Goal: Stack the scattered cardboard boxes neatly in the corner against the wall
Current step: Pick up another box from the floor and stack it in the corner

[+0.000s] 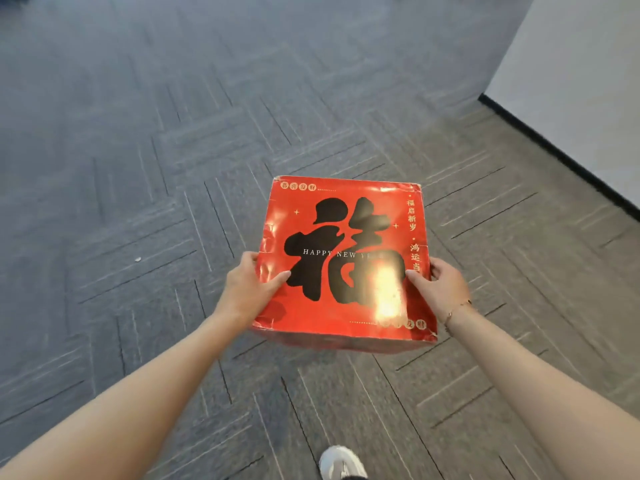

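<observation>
My white sneaker (pixel 341 462) shows at the bottom edge on the grey carpet tiles (pixel 138 202), mid-stride by the look of the blur, so I judge this to be the carrying step: one box is in my hands and on its way to the stacking spot. My bare forearms reach forward from both lower corners. My left hand (pixel 247 289) holds the left side of the red gift box (pixel 346 289), thumb laid on the lid and pointing inward, the other fingers wrapped down the side where I cannot see them. My right hand (pixel 438 289), a thin bracelet (pixel 457 308) at its wrist, grips the right side the same way, thumb on top and fingers curled round the edge. The box hangs between them, clear of the floor, lid up and roughly level, in front of my body.

The box itself is square and shallow, glossy red cardboard with a large black character, "HAPPY NEW" across it, and small gold characters down the right side; a bright glare sits near my right thumb. Its corners look scuffed and the left edge creased, so it probably dents easily.

Farther off, the white wall (pixel 581 81) with its dark skirting (pixel 554 147) runs along the right. No corner or other boxes are in view, so next I must turn to find them, then set this one down squarely
</observation>
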Demonstrator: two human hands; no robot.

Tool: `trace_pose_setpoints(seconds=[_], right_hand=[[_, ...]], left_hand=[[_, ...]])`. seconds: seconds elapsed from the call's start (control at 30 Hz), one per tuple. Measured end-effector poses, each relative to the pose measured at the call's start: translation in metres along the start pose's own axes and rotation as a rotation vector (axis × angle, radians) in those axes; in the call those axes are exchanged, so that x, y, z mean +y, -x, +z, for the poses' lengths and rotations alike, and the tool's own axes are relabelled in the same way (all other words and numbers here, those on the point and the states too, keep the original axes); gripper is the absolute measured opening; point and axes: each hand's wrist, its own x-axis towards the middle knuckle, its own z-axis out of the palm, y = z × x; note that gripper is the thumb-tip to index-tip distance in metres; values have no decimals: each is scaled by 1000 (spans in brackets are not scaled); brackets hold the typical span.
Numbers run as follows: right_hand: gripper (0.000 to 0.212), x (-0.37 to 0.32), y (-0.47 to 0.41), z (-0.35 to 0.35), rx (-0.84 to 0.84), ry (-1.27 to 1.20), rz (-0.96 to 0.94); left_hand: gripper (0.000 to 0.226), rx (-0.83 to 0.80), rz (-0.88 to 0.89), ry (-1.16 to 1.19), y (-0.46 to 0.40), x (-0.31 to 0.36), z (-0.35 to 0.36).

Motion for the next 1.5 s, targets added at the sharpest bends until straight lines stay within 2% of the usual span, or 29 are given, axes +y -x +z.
trace_pose_setpoints(seconds=[0.3,0.43,0.53,0.67,0.83,1.1,1.27,1.5], right_hand=[[6,-57,104,-237,230,-52,76],[5,-65,164,-348,340,-85,117],[7,-54,204,-427,415,-109,155],[22,-27,249,-526,489,-144,239],[24,17,304,-635,624,-150,324],[33,83,407,-759,935,-246,494],[28,125,460,-812,1109,-303,572],[15,171,525,-864,1352,-468,686]], left_hand=[[66,-175,277,-98,81,239,-19],[59,-266,416,-102,142,350,-6],[54,-341,514,-125,189,423,16],[47,-449,645,-175,239,511,63],[39,-608,824,-238,304,620,130],[37,-833,1126,-250,423,766,247],[37,-927,1273,-315,496,830,323],[56,-1111,1498,-452,602,911,422]])
